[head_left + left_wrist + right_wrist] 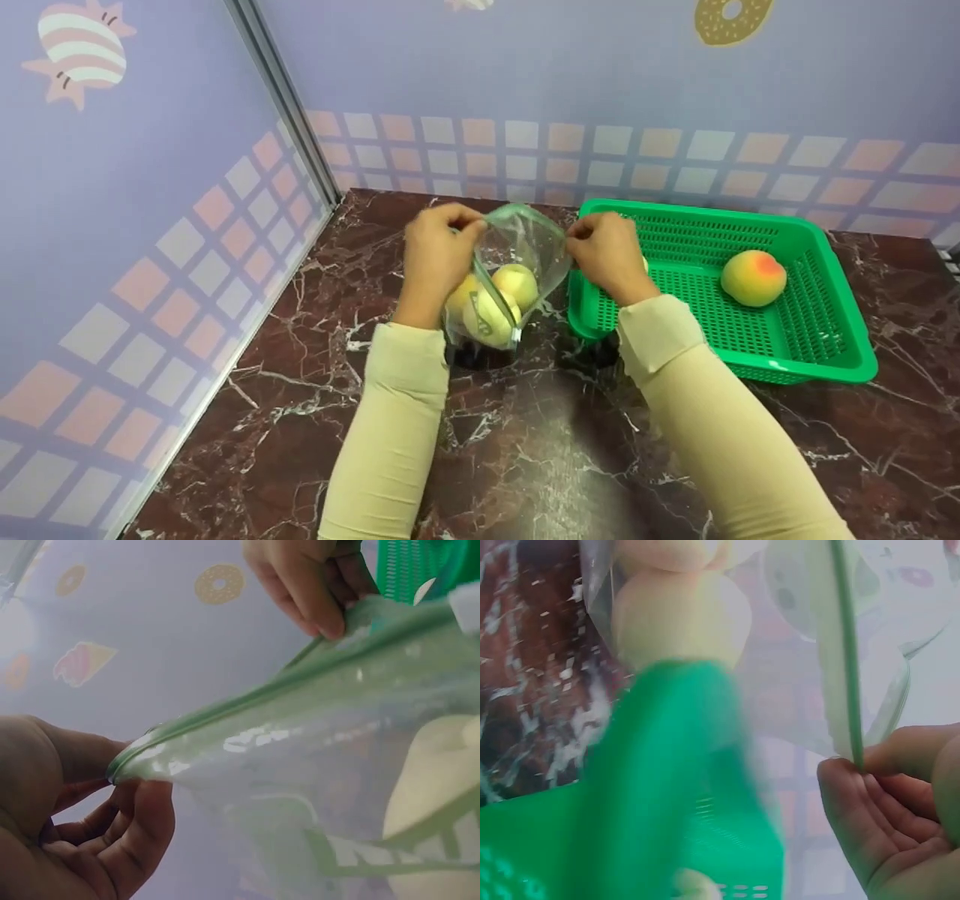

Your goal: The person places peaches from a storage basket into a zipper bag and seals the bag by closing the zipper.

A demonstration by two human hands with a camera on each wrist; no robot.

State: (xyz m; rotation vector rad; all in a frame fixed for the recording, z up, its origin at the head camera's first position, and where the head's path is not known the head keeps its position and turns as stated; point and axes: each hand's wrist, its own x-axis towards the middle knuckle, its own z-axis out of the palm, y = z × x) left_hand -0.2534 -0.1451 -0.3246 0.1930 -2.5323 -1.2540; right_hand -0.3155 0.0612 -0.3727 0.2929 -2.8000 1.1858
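Clear zip bag (pixel 496 294), containing peaches (pixel 517 282), over counter (pixel 517 435), left of green basket (pixel 814 360). Rim pinched in fingers of left hand (pixel 439 251) and right hand (pixel 611 251). Step, apparently: holding mouth apart. Next, likely: freeing one hand for remaining peach (pixel 752 279).

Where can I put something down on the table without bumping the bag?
Bare table lies between the left sleeve and right sleeve, with more between the left sleeve and left wall. It's crowded farther back, where the left hand and right hand hold the clear bag close beside the green basket.
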